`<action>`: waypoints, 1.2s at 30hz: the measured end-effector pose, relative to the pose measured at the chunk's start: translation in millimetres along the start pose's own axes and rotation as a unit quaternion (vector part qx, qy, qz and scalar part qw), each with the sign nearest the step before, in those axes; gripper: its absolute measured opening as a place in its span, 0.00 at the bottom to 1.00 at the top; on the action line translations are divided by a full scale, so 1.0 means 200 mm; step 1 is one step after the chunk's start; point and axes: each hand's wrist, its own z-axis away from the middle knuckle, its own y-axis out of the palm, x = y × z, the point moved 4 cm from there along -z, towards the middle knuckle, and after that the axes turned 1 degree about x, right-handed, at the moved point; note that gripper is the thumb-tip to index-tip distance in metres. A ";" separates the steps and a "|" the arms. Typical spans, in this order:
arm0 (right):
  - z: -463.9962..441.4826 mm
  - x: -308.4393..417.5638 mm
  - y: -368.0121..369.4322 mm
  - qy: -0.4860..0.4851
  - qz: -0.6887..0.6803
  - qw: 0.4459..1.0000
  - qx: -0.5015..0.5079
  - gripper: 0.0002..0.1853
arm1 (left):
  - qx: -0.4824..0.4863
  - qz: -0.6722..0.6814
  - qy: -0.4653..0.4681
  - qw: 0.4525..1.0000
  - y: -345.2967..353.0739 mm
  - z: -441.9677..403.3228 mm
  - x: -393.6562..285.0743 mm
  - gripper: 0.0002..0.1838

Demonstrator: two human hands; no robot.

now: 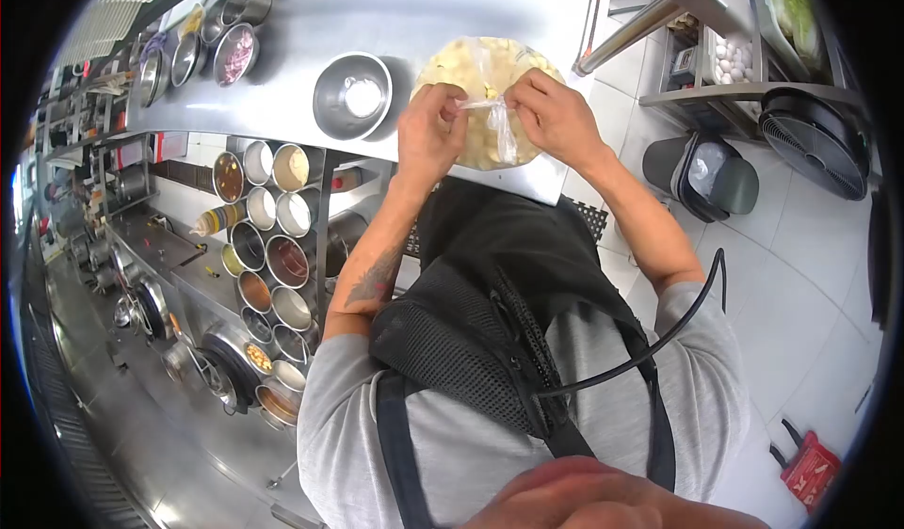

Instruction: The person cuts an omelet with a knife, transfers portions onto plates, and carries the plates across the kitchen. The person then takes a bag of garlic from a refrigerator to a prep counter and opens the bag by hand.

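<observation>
A clear plastic bag (490,143) full of pale yellow chunks rests on the steel counter (414,11) near its front right corner. Its gathered neck lies between my hands, twisted or knotted. My left hand (435,129) pinches one end of the plastic at the left. At the right, my right hand (556,120) has its fingers closed on the other end, close to the knot. The contents are too blurred through the plastic to name. Just left of the bag stands a steel bowl (330,101) with nothing visible in it but glare.
Steel bowls, one with chopped pinkish pieces (239,56), stand at the counter's left end. Below left, several round containers (287,261) hold sauces and powders. Eggs (733,61) sit on a shelf at right, above a bin (702,173) and a black fan (815,141).
</observation>
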 end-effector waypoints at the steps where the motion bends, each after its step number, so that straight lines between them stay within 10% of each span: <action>1: 0.00 -0.01 0.00 -0.001 0.001 1.000 0.004 0.07 | -0.003 0.002 -0.002 1.000 0.01 -0.01 0.01 0.13; 13: 0.03 0.08 -0.04 -0.066 -0.006 0.998 0.007 0.09 | 0.003 -0.076 0.143 0.987 0.06 -0.05 -0.10 0.07; 16: -0.01 -0.13 -0.01 0.250 -0.183 0.951 0.005 0.08 | 0.016 -0.051 0.117 0.992 0.07 -0.05 -0.07 0.05; 24: -0.05 -0.20 0.04 0.277 -0.487 0.828 -0.006 0.18 | 0.017 -0.006 0.074 0.997 0.08 -0.08 -0.06 0.06; 28: -0.05 -0.11 0.02 0.204 -0.468 0.857 -0.071 0.14 | 0.036 0.138 -0.072 0.987 0.12 -0.09 0.07 0.11; 30: -0.02 -0.04 -0.02 0.093 -0.058 0.993 -0.030 0.10 | 0.048 0.126 -0.086 0.987 0.12 -0.09 0.10 0.11; 36: -0.04 -0.05 0.05 0.056 -0.040 0.995 -0.068 0.10 | 0.042 0.084 -0.087 0.992 0.12 -0.09 0.06 0.10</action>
